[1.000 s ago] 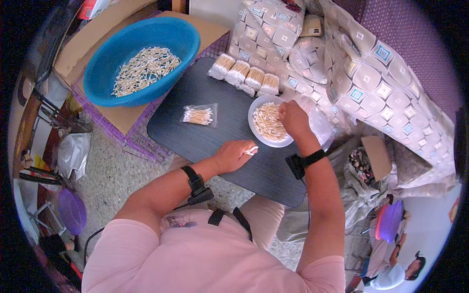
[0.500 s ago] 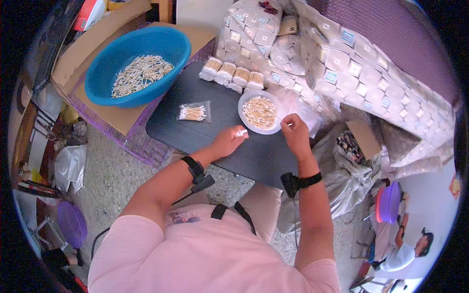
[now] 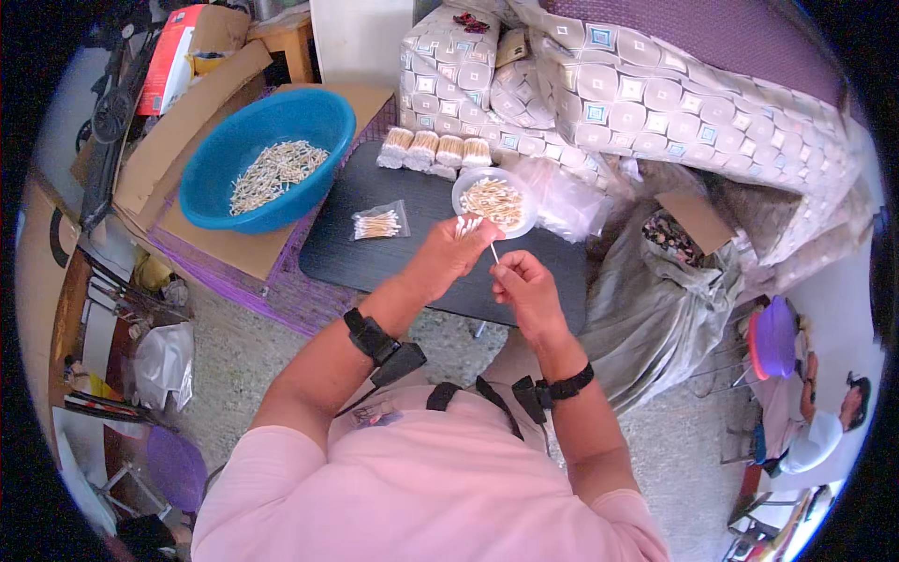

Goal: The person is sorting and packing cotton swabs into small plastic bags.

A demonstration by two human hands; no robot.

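Several cotton swabs [image 3: 465,226] are bunched in my left hand [image 3: 444,255], their white tips showing above the closed fingers. Between the fingertips of my right hand [image 3: 526,286] is one single cotton swab [image 3: 494,251], its upper end close to the left fingers. Just beyond both hands, a white bowl [image 3: 531,217] holds loose cotton swabs [image 3: 493,200]. A clear plastic bag of cotton swabs [image 3: 377,223] lies flat on the dark table [image 3: 351,267], left of my left hand.
Bundles of cotton swabs [image 3: 435,150] line the table's far edge. At the left, a big blue basin [image 3: 211,201] of swabs rests on cardboard [image 3: 229,248]. Clear plastic bags [image 3: 567,206] lie right of the bowl. Another person [image 3: 815,436] sits far right.
My right hand has come away from the bowl, toward me and leftward, with a single cotton swab. My left hand has risen slightly toward the bowl, and the swabs in it now show.
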